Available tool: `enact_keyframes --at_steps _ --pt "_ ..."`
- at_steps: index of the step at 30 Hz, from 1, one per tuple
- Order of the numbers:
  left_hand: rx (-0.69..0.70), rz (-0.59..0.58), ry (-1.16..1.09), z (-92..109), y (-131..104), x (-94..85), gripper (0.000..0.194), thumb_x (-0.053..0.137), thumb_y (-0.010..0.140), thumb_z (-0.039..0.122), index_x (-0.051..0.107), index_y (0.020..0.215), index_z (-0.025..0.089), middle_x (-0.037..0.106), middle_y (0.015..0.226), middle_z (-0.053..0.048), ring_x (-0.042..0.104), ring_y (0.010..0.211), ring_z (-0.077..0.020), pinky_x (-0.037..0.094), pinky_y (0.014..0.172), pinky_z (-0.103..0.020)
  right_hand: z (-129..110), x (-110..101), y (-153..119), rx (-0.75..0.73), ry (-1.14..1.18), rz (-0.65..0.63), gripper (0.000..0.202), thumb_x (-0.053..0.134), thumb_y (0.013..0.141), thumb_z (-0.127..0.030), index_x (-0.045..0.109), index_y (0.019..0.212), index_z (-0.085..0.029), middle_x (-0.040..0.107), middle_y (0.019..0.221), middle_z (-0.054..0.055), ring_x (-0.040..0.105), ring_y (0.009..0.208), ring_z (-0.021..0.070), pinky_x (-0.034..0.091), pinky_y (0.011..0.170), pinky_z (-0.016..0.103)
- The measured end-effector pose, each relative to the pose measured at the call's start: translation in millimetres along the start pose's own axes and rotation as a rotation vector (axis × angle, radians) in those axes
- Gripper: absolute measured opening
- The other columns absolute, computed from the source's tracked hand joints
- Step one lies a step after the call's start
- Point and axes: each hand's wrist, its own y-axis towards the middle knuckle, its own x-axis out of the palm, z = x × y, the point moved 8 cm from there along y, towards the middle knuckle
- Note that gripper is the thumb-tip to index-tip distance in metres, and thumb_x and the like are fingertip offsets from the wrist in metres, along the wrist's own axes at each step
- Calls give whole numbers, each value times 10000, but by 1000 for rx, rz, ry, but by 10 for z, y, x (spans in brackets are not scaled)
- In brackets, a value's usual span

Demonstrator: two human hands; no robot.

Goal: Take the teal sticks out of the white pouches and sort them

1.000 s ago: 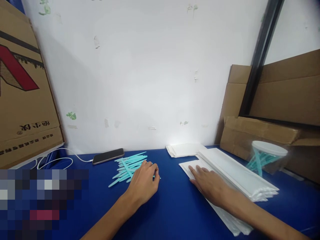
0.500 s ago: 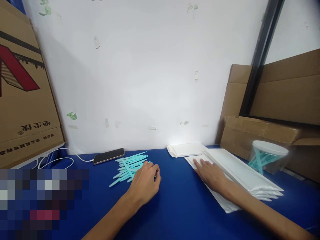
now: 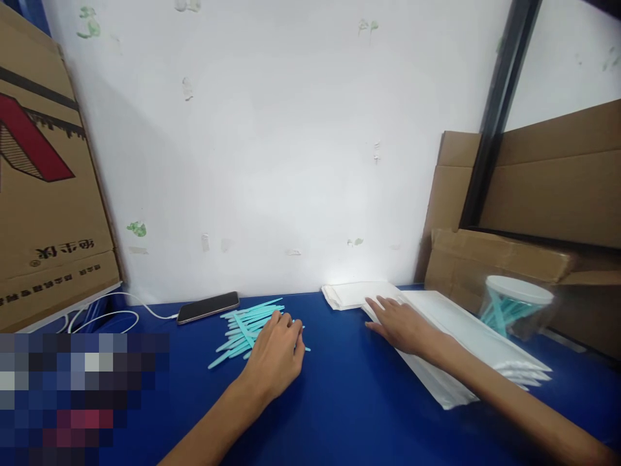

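Note:
My left hand [image 3: 276,353] rests at the right side of a loose pile of turquoise sticks [image 3: 245,327], its fingers curled down over some of them; ends of sticks poke out past the fingertips. What the fingers grip is hidden. My right hand [image 3: 400,323] lies palm down with fingers spread on the upper end of a flat white packet [image 3: 436,382]. Beside it is a stack of white packets [image 3: 475,330], and a smaller white packet [image 3: 359,293] lies behind, near the wall.
A phone [image 3: 208,307] with a white cable lies at the back left. A clear cup of turquoise sticks with a white lid [image 3: 519,289] stands at right. Cardboard boxes flank the blue table [image 3: 330,414] on the left [image 3: 53,213] and right [image 3: 499,255].
My right hand has shifted slightly left and up on the packet, its fingers more spread. My left hand has moved slightly left, and a stick end now shows at its right. The view has shifted a little.

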Motion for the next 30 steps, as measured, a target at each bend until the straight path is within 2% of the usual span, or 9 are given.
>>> enact_keyframes --at_steps 3,5,8,13,16,19,22,24,30 --pt "29 33 79 -61 29 -54 280 400 903 154 666 992 155 605 991 -139 520 990 -294 467 855 -427 -224 -201 153 -120 93 24 655 345 1008 -425 278 1557 -74 332 1557 246 329 1433 396 364 1091 573" --pt "29 45 123 -126 46 -89 286 424 871 132 672 1014 147 599 1032 -151 516 1005 -302 462 869 -439 -380 -261 255 -218 113 23 577 377 999 -385 370 1524 -148 356 1566 185 335 1444 342 371 1109 512" --pt "15 43 162 -233 65 -131 304 417 863 122 680 1014 145 597 1055 -159 513 1018 -310 458 865 -441 -525 -232 381 -318 114 1 499 417 982 -343 490 1447 -177 396 1552 154 347 1442 320 382 1109 488" --pt "21 -27 131 -344 67 -129 290 421 895 198 690 993 155 605 1030 -152 520 1008 -306 460 864 -435 -533 -160 462 -375 105 7 528 405 981 -295 460 1466 -95 477 1485 197 452 1373 338 421 1077 502" --pt "26 -59 152 -323 39 -111 318 450 919 348 691 976 149 605 1030 -161 522 1016 -325 456 879 -465 -491 -268 418 -385 106 77 505 396 988 -298 494 1439 -93 526 1441 199 517 1315 346 447 1049 497" --pt "37 -96 225 -230 1 -76 380 494 898 436 685 1019 131 597 1109 -181 512 1082 -351 430 951 -497 -470 -466 331 -374 111 201 487 352 1011 -298 509 1417 -78 514 1447 208 494 1331 353 406 1075 524" --pt "33 -162 301 -148 -21 -20 363 515 877 385 675 1042 105 589 1146 -196 511 1110 -359 424 973 -499 -530 -672 191 -405 106 407 481 322 1029 -295 503 1412 -69 525 1435 212 487 1336 341 383 1085 528" --pt "30 -192 333 -125 -16 5 324 506 872 331 670 1036 105 589 1137 -195 519 1096 -352 438 951 -487 -619 -723 89 -463 102 499 454 329 1033 -292 525 1392 -95 562 1403 191 523 1299 321 401 1063 510" --pt "76 -224 375 -117 22 82 222 463 868 179 662 945 121 585 1088 -176 536 1040 -318 458 889 -448 -894 -629 -92 -645 130 485 348 362 1029 -240 657 1192 -154 692 1196 133 639 1099 254 413 1008 438"
